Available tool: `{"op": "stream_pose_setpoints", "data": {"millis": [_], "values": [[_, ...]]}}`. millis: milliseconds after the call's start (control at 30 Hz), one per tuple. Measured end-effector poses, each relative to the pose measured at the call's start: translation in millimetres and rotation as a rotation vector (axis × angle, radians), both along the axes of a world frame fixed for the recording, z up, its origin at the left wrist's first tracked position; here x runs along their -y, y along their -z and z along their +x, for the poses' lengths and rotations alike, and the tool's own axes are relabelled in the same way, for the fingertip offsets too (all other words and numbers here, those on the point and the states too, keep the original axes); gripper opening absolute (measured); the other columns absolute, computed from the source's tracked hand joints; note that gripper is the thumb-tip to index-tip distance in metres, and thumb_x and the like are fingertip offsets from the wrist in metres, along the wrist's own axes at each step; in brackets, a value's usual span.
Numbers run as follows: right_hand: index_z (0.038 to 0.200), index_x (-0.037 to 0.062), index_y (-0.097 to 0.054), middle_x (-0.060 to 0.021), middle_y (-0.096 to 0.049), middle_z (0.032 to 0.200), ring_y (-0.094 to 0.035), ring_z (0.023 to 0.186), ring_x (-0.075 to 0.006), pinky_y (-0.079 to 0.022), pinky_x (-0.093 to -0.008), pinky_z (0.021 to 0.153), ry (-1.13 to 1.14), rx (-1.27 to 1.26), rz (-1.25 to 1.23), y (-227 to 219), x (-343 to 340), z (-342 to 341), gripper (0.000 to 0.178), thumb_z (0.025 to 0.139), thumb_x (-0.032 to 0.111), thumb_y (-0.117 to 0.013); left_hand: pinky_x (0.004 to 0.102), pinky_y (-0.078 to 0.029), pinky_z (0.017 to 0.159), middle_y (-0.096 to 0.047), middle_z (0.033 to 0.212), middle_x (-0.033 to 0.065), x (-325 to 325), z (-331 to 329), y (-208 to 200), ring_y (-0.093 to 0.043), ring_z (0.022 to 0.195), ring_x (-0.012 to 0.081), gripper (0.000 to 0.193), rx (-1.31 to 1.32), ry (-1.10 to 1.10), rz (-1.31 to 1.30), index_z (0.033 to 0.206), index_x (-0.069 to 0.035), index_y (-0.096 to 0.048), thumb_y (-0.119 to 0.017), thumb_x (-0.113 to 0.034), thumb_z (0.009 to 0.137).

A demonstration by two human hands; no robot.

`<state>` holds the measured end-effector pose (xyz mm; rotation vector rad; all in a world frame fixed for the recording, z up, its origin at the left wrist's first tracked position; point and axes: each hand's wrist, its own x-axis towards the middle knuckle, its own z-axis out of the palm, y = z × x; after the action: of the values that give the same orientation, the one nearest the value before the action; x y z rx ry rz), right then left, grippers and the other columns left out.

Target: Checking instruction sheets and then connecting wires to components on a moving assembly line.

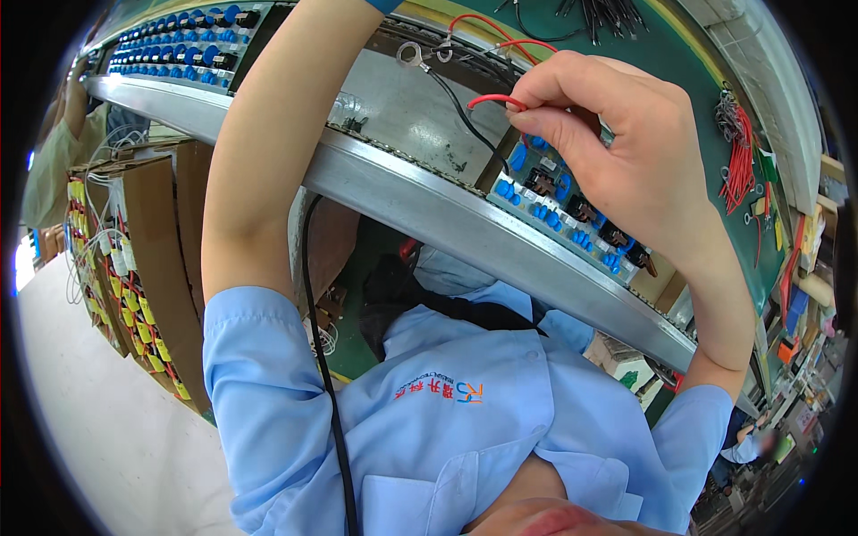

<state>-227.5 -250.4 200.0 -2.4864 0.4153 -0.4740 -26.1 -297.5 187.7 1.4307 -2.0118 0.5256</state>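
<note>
My right hand (617, 134) pinches a red wire (492, 97) between thumb and fingers; its free end points left. Below this hand, a circuit board (572, 214) with blue disc parts and dark parts lies between the metal rails, partly covered by the hand. A black wire (465, 112) rises from the board to a ring terminal (410, 55). Beside it is a second ring terminal (444, 50), close to a red wire (496, 27) that arches at the top. My left forearm (268, 134) runs up past the top edge, with blue at the wrist; the left hand is out of view.
The metal rail (456, 214) crosses in front of me. More blue-component boards (179, 54) stand at upper left. Cardboard boxes (165, 232) hold yellow-wrapped parts at left. Black wires (608, 13) and red wires (738, 161) lie on the green mat (688, 71). A black cable (326, 384) hangs along my left side.
</note>
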Motion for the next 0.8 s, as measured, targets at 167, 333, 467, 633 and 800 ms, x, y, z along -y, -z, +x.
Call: {"op": "stream_pose_setpoints", "data": {"millis": [167,333,467,633,800], "values": [[0.080,0.0004,-0.061,-0.0053,-0.060,0.070,-0.055,0.062,-0.0120,-0.043,-0.0221,0.055,-0.005,-0.007,-0.005,0.4,-2.2,0.5,0.009,0.073,-0.002,-0.064,0.0396,-0.034,0.078,-0.061,0.074,0.0113,1.1,5.8,-1.2,-0.057,0.076,0.0277,0.021,-0.122,-0.046,0.083,0.081,-0.009,-0.068,-0.057,-0.027,0.080],[0.080,0.0004,-0.061,-0.0052,-0.060,0.070,-0.055,0.062,-0.0127,-0.043,-0.0228,0.055,-0.021,0.039,-0.029,3.4,-2.1,2.1,0.010,0.072,-0.001,-0.066,0.0413,-0.036,0.080,-0.063,0.072,0.0134,-3.4,5.7,-5.5,-0.059,0.077,0.0310,0.025,-0.260,-0.054,0.085,0.081,-0.008,-0.067,-0.056,-0.029,0.080],[0.080,0.0011,-0.061,-0.0055,-0.060,0.071,-0.056,0.062,-0.0131,-0.043,-0.0234,0.054,-0.026,0.055,-0.036,4.1,-2.1,0.1,0.010,0.072,0.000,-0.066,0.0418,-0.035,0.083,-0.063,0.076,0.0140,-5.4,7.2,-8.2,-0.059,0.082,0.0312,0.026,-0.139,-0.175,0.207,0.081,-0.007,-0.067,-0.054,-0.030,0.081],[0.087,0.0039,-0.063,-0.0047,-0.063,0.075,-0.058,0.065,-0.0109,-0.041,-0.0227,0.053,-0.036,-0.082,-0.185,-9.9,-3.6,-8.8,0.015,0.072,0.001,-0.066,0.0421,-0.035,0.083,-0.063,0.078,0.0153,-5.3,4.7,-1.9,-0.058,0.084,0.0312,0.023,-0.040,-0.188,0.185,0.082,-0.006,-0.067,-0.056,-0.026,0.080],[0.102,0.0033,-0.062,-0.0055,-0.065,0.088,-0.061,0.080,-0.0084,-0.046,-0.0188,0.069,0.297,0.092,-0.007,-47.1,20.9,-53.7,0.021,0.081,0.002,-0.059,0.0381,-0.045,0.068,-0.060,0.072,0.0182,-12.4,1.6,-18.0,-0.057,0.072,0.0338,0.013,-0.204,0.075,0.170,0.080,0.003,-0.064,-0.059,-0.009,0.076]]}}
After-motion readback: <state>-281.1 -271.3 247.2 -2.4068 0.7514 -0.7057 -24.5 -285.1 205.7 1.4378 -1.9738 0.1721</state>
